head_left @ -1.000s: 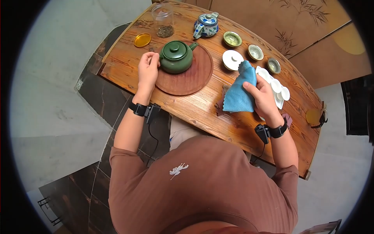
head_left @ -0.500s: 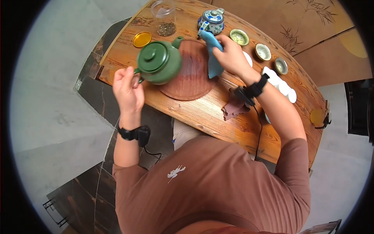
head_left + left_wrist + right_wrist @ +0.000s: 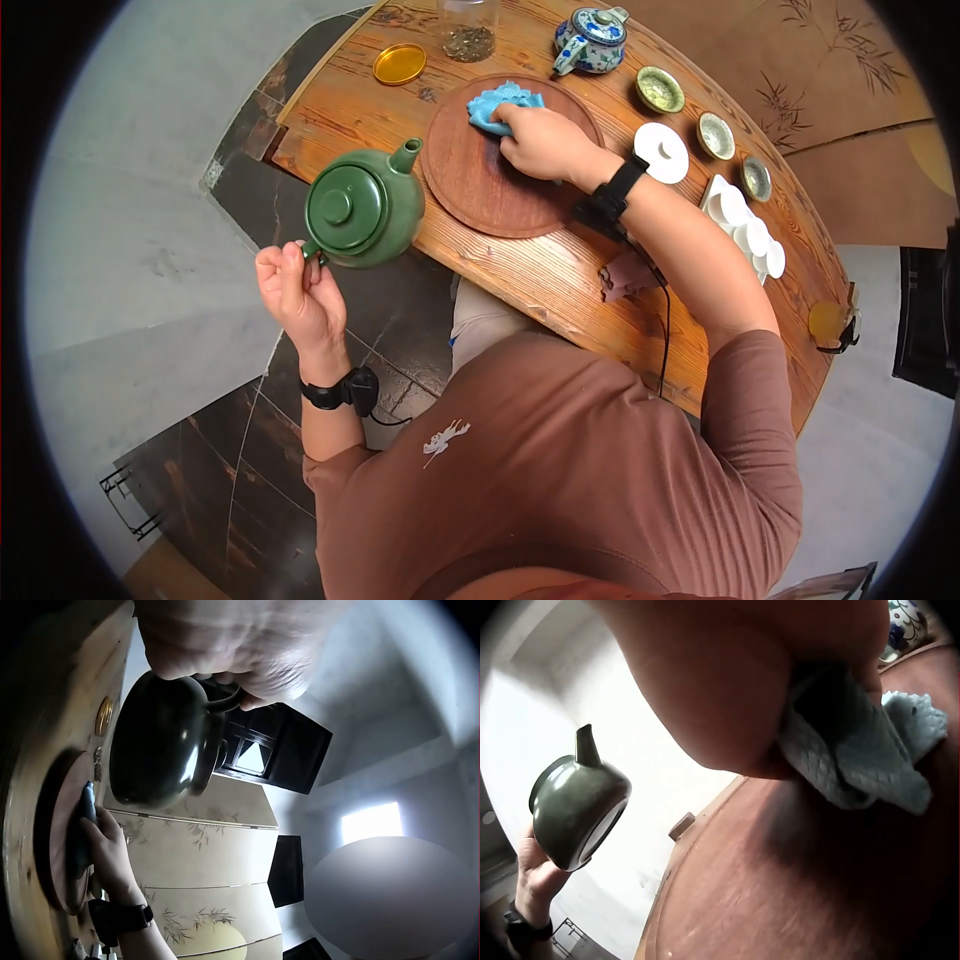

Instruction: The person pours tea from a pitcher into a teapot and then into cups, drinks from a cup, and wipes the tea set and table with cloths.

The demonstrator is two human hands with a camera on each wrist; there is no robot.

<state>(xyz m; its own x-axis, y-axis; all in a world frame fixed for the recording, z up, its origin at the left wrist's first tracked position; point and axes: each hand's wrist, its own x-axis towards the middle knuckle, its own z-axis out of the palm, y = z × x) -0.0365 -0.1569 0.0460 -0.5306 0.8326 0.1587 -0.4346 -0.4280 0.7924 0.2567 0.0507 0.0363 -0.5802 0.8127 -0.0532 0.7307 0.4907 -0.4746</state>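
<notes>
The green teapot (image 3: 362, 210) is held up in the air off the table's left front edge, its handle gripped by the left hand (image 3: 305, 290). In the left wrist view the pot (image 3: 161, 742) hangs below the left hand (image 3: 232, 645). The right hand (image 3: 545, 143) holds a bunched blue cloth (image 3: 500, 103) against the upper part of the round wooden tray (image 3: 480, 195). The right wrist view shows the cloth (image 3: 855, 761) gathered under the right hand (image 3: 735, 682), over the tray's surface (image 3: 735, 885).
A yellow lid (image 3: 400, 64) and a clear jar (image 3: 468, 42) stand behind the tray. Rightward are a blue-and-white teapot (image 3: 592, 42), a green cup (image 3: 659, 89) with two others, a white lid (image 3: 661, 153), small white dishes (image 3: 750, 237) and a brownish cloth (image 3: 628, 276).
The left hand has lifted the green teapot off the tray and moved it left and toward the body. The right hand has carried the blue cloth leftward from the table's right side onto the tray.
</notes>
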